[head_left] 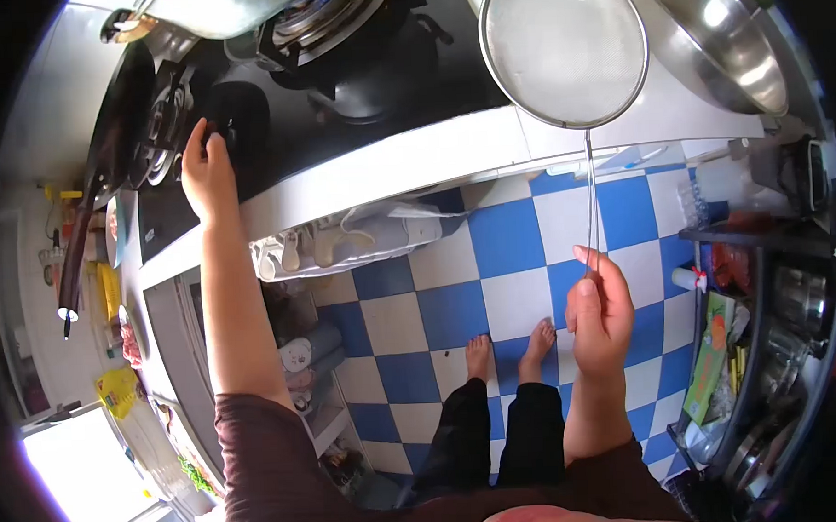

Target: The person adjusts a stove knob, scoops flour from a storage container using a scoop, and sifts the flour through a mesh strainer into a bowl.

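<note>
Pinching round silver mesh strainer (565,53) right of glossy black stove (403,91) in right hand (604,312); holding left hand (210,172) over stove, cannot tell grip; could drop strainer by loose pinch

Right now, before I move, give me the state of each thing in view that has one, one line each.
Strainer: held by its handle, mesh looks bare.
Right hand: closed on the strainer's handle.
Left hand: at the stove's front, grip unclear.
Burner: blue glow at the picture's top edge, probably lit.
Black pan: contents cannot be told.
Feet: bare.
</note>
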Demonstrator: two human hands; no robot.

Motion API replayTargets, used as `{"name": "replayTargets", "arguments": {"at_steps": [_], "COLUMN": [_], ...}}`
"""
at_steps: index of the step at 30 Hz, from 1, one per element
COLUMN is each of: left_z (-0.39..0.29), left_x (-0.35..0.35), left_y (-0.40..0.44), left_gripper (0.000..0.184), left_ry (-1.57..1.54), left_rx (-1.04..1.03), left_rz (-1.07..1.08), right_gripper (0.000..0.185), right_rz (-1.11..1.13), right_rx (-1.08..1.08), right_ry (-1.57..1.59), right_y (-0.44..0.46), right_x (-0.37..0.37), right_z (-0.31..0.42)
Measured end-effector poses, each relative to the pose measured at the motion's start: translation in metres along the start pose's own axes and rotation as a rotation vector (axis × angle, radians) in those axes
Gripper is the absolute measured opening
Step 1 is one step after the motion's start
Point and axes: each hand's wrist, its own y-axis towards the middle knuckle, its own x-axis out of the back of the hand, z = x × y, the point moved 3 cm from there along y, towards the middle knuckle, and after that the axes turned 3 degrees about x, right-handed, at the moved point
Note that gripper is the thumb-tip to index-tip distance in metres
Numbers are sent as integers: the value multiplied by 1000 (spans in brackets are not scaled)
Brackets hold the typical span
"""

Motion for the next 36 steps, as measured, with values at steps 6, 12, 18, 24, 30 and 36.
{"name": "replayTargets", "arguments": {"at_steps": [6, 12, 18, 24, 30, 36], "left_z": [4, 0, -5, 0, 2, 4], "left_x": [-4, -3, -2, -2, -1, -1], "left_y": [7, 1, 0, 2, 2, 5], "left_gripper": [42, 43, 41, 46, 49, 53], "left_ry": [250, 232, 326, 299, 240, 229], "left_rx": [-310, -173, -231, -258, -265, -285], "left_rz": [-180, -167, -177, -200, -209, -230], "right_gripper": [30, 30, 31, 31, 31, 31], "right_rz": [-15, -16, -8, -8, 14, 20], "right_rx": [-27, -41, -36, -21, -60, -73], "right_ry": [-4, 25, 17, 39, 44, 41], "right_y": [-5, -4, -1, -1, -2, -3], "right_x": [9, 11, 14, 13, 12, 13], "right_z": [-9, -8, -7, -11, -12, -15]}}
